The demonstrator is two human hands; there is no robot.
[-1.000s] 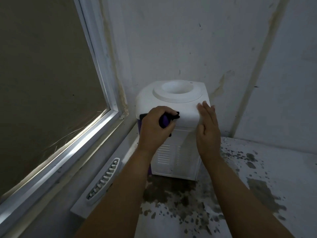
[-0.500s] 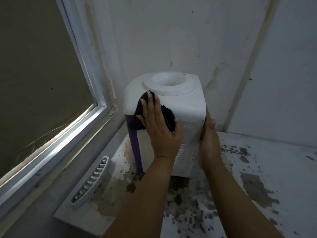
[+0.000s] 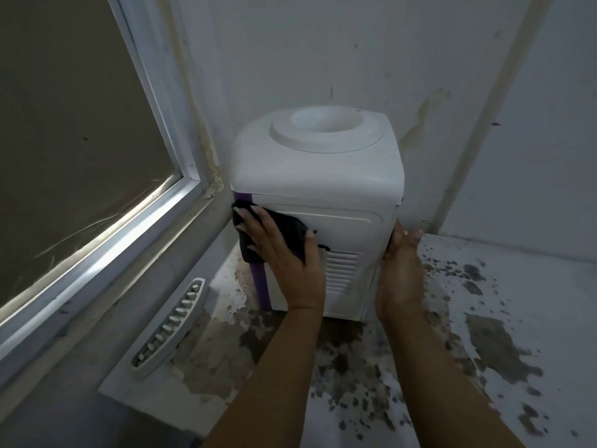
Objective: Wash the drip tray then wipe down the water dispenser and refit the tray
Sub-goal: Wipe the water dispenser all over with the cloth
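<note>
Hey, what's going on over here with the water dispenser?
A person is wiping down a white tabletop water dispenser with a purple side strip. The left hand presses a dark cloth flat against the dispenser's side panel near the purple edge, while the right hand lies against the far corner, seemingly steadying it. The white slotted plastic drip tray lies apart on the stained white countertop beside the window, not yet refitted.

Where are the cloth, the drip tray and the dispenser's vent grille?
cloth [image 3: 290, 232], head view, dark fold beside the left hand's fingers.
drip tray [image 3: 171, 324], head view, middle of its slotted top.
vent grille [image 3: 340, 270], head view, centre of the louvres.
</note>
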